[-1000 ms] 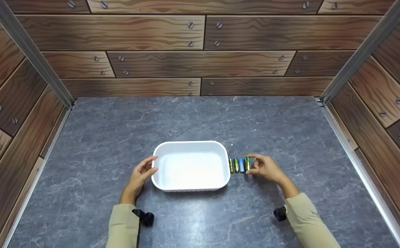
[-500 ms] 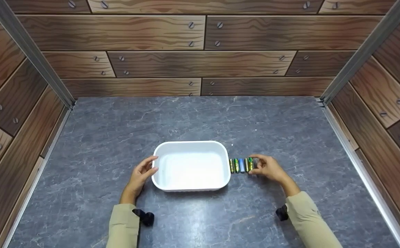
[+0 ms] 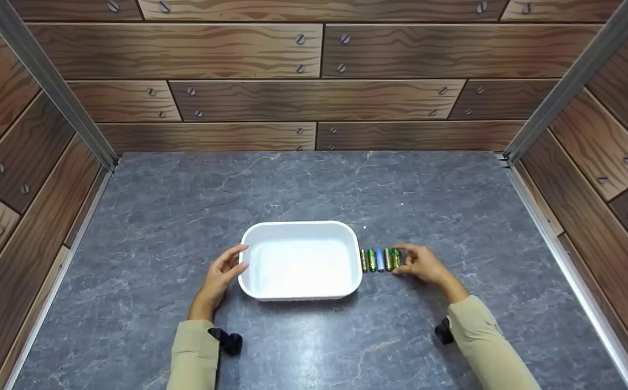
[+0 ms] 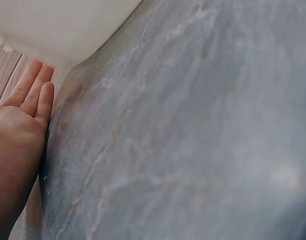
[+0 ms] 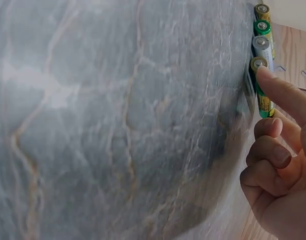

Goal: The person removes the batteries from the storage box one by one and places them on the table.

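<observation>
A white plastic tub (image 3: 300,298) stands mid-table in the head view. My left hand (image 3: 221,273) rests against its left wall, thumb and index fingertips at the rim; the left wrist view has its fingers (image 4: 28,82) fairly straight beside the tub. Several batteries lie side by side in a row off the tub's right wall: a gold one (image 3: 364,260), a green-gold one (image 3: 371,260), a blue one (image 3: 380,260) and another gold one (image 3: 388,259). At the row's right end, my right hand (image 3: 419,264) pinches a green battery (image 5: 265,103) lengthwise between thumb and index finger; its other fingers are curled.
The table (image 3: 303,184) has a grey marbled top. Wood-patterned walls (image 3: 314,100) close it off at the back and both sides, with metal posts (image 3: 563,81) in the corners. Dark wrist cameras (image 3: 231,342) hang under both sleeves.
My right hand has moved slightly right. A gold battery now shows in the row between the blue one and the green one that the hand pinches. The left hand and tub have stayed put.
</observation>
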Demonstrator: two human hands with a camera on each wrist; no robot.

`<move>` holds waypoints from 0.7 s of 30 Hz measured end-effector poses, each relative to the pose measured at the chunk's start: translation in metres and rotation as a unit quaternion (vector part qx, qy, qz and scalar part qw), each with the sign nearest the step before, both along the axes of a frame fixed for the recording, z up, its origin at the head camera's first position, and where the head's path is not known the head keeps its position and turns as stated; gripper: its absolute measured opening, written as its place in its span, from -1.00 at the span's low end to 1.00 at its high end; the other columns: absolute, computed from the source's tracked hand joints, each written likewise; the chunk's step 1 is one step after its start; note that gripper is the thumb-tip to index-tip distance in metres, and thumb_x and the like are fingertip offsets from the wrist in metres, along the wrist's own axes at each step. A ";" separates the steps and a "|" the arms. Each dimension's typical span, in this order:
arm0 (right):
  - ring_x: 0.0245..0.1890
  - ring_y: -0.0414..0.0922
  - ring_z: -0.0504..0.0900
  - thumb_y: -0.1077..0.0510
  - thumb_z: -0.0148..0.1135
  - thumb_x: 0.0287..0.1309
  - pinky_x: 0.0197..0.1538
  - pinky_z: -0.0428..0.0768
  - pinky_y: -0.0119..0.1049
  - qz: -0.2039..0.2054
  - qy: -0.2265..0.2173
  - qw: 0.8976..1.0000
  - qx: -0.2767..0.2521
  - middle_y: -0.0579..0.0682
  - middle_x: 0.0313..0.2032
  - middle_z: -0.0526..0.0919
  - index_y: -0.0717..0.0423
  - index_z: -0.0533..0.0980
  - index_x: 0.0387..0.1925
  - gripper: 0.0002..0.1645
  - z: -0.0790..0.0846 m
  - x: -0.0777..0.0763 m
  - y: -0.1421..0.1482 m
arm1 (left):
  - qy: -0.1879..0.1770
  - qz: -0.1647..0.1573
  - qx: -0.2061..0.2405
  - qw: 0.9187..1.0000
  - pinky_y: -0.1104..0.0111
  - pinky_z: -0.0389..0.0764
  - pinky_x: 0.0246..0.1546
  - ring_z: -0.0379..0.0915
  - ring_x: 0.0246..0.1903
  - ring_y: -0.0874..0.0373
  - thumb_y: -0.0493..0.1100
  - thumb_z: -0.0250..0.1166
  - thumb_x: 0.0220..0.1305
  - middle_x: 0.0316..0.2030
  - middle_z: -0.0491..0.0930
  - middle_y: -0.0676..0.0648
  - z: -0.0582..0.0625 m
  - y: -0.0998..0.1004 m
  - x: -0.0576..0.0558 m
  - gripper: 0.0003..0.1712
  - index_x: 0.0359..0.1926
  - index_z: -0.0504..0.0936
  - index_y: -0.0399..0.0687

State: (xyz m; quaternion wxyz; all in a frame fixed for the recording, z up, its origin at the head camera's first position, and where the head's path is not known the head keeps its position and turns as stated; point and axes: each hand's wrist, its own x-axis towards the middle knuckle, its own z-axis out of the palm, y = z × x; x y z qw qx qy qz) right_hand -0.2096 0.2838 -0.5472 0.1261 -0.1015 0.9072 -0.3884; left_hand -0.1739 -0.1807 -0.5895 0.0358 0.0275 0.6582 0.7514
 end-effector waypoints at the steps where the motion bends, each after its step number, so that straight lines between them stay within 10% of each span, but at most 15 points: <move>1: -0.62 -0.30 0.31 0.28 0.47 -0.12 -0.55 0.32 -0.49 0.000 -0.001 1.000 0.003 -0.12 -0.62 0.39 0.38 0.46 0.12 -0.30 0.000 0.000 0.000 | 0.000 0.001 0.002 1.000 0.66 0.38 0.15 0.41 0.08 0.57 -0.38 0.23 0.25 -0.01 0.52 0.37 0.000 0.000 0.000 -0.42 0.26 0.31 -0.52; 14: -0.65 -0.34 0.30 0.32 0.47 -0.14 -0.56 0.33 -0.51 0.008 -0.009 1.000 -0.015 -0.17 -0.63 0.34 0.45 0.39 0.18 -0.22 -0.002 -0.005 -0.002 | 0.016 -0.007 0.005 1.000 0.57 0.50 0.05 0.49 0.03 0.47 -0.38 0.22 0.25 -0.01 0.56 0.31 0.000 -0.001 0.000 -0.41 0.27 0.31 -0.50; 21: -0.64 -0.33 0.31 0.28 0.46 -0.09 -0.54 0.34 -0.49 0.002 -0.006 1.000 -0.004 -0.16 -0.63 0.35 0.44 0.38 0.18 -0.23 0.010 -0.005 -0.003 | 0.019 0.013 -0.010 1.000 0.59 0.48 0.08 0.46 0.05 0.50 -0.34 0.21 0.28 0.26 0.45 -0.26 0.006 0.004 -0.004 -0.38 0.32 0.28 -0.45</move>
